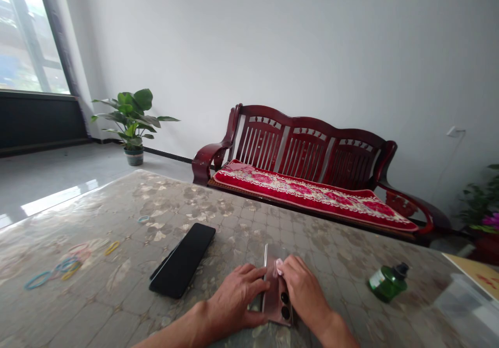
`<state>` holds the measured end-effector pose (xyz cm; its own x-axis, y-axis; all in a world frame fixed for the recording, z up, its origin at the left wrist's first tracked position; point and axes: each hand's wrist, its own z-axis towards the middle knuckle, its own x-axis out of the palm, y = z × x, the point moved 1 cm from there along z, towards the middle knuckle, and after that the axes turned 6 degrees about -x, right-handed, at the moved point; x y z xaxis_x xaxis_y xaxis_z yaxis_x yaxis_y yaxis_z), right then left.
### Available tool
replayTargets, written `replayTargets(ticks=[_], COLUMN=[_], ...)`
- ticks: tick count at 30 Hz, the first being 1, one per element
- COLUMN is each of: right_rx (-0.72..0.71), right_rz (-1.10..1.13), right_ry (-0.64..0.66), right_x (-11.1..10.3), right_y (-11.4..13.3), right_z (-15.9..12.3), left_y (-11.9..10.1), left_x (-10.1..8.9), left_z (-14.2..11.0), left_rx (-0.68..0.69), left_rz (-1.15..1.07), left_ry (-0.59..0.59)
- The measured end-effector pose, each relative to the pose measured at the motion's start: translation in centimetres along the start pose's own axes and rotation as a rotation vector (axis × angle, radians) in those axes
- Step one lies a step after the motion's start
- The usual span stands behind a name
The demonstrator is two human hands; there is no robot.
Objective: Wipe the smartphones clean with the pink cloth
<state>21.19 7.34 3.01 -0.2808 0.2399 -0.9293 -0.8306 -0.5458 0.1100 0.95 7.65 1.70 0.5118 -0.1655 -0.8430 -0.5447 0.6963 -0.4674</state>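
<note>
A pinkish phone (273,302) lies back side up on the table in front of me, its dark round camera lenses toward the near end. My left hand (238,292) grips its left edge, fingers along the side and thumb by the near corner. Between the fingertips of my right hand (302,288) is a small pale pink wad (279,267), cloth or tissue, pressed on the phone's back near the far end. That hand hides part of the phone's right side. Left of my hands rests a dark, flat, phone-like slab (185,261) with another thin item partly under it.
A patterned cloth covers the table (241,223). Several coloured rubber bands (67,266) lie at the left. On the right stand a green bottle (388,283) and a clear plastic box (465,306). Beyond are a wooden bench (304,150) and a potted plant (134,116).
</note>
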Motion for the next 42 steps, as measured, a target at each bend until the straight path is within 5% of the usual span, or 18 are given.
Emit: replayTargets(ticks=[8,16,24,33,42], right_rx=[0.082,-0.026,0.073,-0.043,0.066], right_rz=[-0.022,0.011,0.025,0.042,0.021], right_ry=[-0.019,0.019,-0.017,0.022,-0.025], right_x=[1.3,0.3,1.5,0.5,1.7], right_y=[-1.3,0.6,-0.6,1.1,-0.6], right_z=[4.0,1.3,5.3,2.5,6.2], left_y=[0.0,0.1,-0.1,0.2,0.2], left_x=[-0.1,0.1,-0.3,0.2,0.1], left_z=[0.0,0.0,0.0,0.0,-0.1], left_rx=[-0.006,0.004,0.005,0.003,-0.011], left_rz=[0.061,0.032,0.05,0.034,0.036], left_ry=[0.004,-0.007,0.005,-0.001,0.011])
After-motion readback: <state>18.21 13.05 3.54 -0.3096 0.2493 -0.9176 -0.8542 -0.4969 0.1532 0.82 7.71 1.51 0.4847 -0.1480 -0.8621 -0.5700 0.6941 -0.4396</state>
